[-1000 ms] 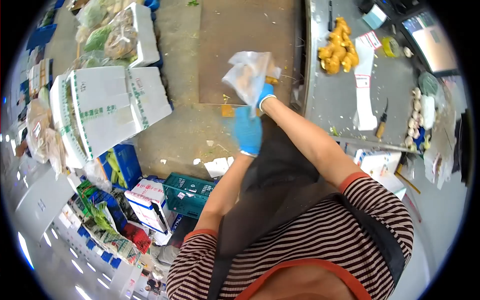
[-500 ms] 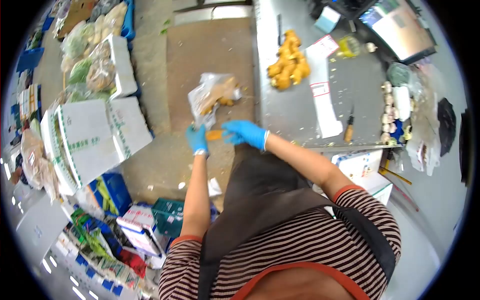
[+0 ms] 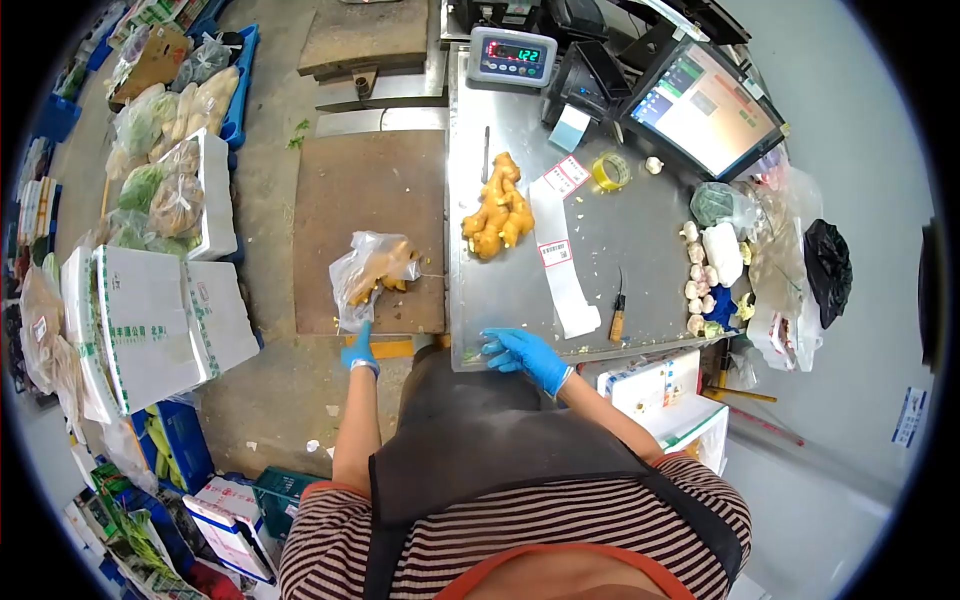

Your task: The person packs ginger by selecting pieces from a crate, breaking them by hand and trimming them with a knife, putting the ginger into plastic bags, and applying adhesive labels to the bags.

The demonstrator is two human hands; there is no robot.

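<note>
A clear plastic bag (image 3: 350, 270) with pieces of ginger (image 3: 385, 275) lies on the brown weighing platform (image 3: 330, 185). My left hand (image 3: 360, 352), in a blue glove, is at the bag's lower end, with its fingers closed against the plastic near the platform's front edge. My right hand (image 3: 525, 357), also gloved in blue, hovers by the front edge of the metal table (image 3: 510, 295). Its fingers are spread and hold nothing. Beyond it on the table rests a large ginger root (image 3: 497, 210), with a strip of labels (image 3: 562, 270) alongside.
A small knife (image 3: 618, 310) lies on the table near several garlic bulbs (image 3: 696, 280). Behind stand a lit scale display (image 3: 512, 57), yellow tape (image 3: 610, 172) and a monitor (image 3: 705, 105). White foam boxes (image 3: 150, 320) and bagged vegetables stand at left.
The view has shifted, bringing the scale display into sight. My right hand has moved away from my left, over to the table edge. The bag stays on the platform.
</note>
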